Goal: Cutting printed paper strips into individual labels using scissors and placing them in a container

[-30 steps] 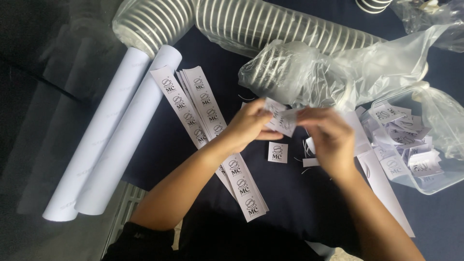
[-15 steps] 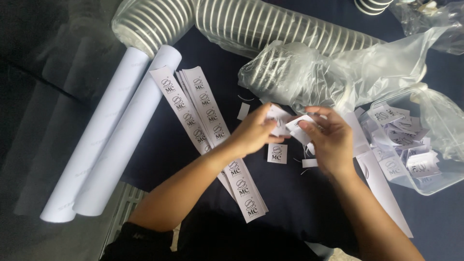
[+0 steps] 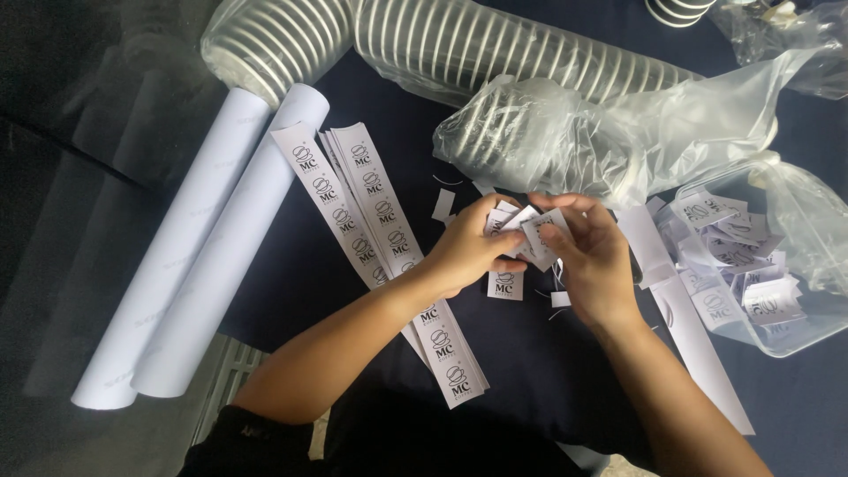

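My hands have moved closer together since before. My left hand (image 3: pixel 473 247) and right hand (image 3: pixel 592 256) both pinch small white labels (image 3: pixel 530 231), fingers curled tight.

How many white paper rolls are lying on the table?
2. Both paper rolls lie side by side at the left, slanting from upper right to lower left: the outer one, the inner one beside the printed label strips. None seems hidden.

I see matt white paper labels (image 3: pixel 528 231) pinched between my left hand (image 3: pixel 473 247) and right hand (image 3: pixel 594 261). The 2 rolls (image 3: pixel 208 256) look like smooth, matt white paper. The printed strips (image 3: pixel 371 225) are paper too. The bag (image 3: pixel 618 132) is thin, glossy, crinkled clear plastic. The cloth (image 3: pixel 530 371) underneath is dark, matt fabric.
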